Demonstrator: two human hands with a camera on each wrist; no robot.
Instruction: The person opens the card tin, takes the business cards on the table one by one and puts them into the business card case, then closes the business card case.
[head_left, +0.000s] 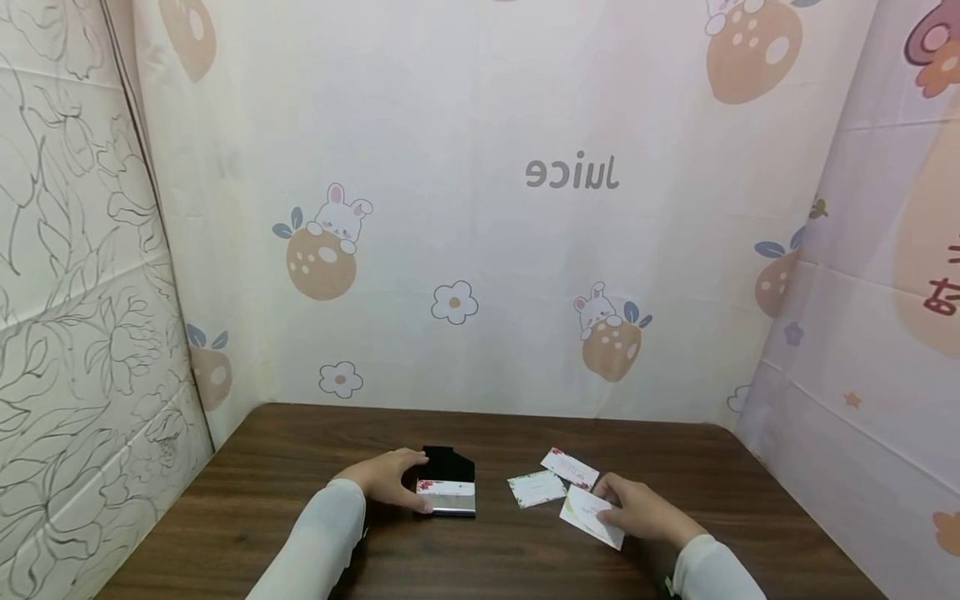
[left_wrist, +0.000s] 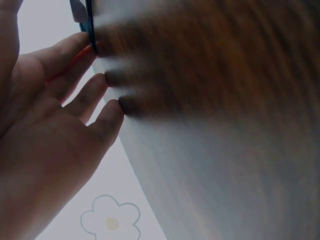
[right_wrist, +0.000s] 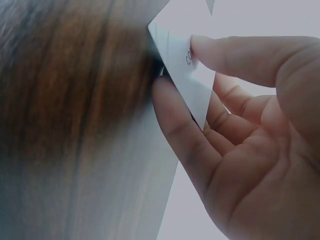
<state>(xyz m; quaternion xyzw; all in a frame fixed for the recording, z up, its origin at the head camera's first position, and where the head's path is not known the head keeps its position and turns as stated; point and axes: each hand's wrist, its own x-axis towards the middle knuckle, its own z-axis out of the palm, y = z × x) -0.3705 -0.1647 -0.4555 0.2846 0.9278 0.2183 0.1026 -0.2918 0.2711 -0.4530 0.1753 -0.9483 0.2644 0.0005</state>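
On the left of the table in the head view lies a business card case (head_left: 453, 503), its black lid (head_left: 450, 463) swung back. A card with red flowers (head_left: 448, 488) sits inside it. My left hand (head_left: 386, 479) holds the case by its left side, thumb at the silver front corner and forefinger by the lid. In the left wrist view the other fingertips rest against the table. Between thumb and fingers, my right hand (head_left: 648, 510) pinches a white card (head_left: 591, 518), tilted in the right wrist view, with printing by the thumb (right_wrist: 220, 57).
Two more cards, a white one with a leafy border (head_left: 536, 490) and one with red flowers (head_left: 568, 467), lie just beyond the held card. The brown wooden table (head_left: 300, 450) meets a patterned cloth backdrop (head_left: 480, 233) at its far edge.
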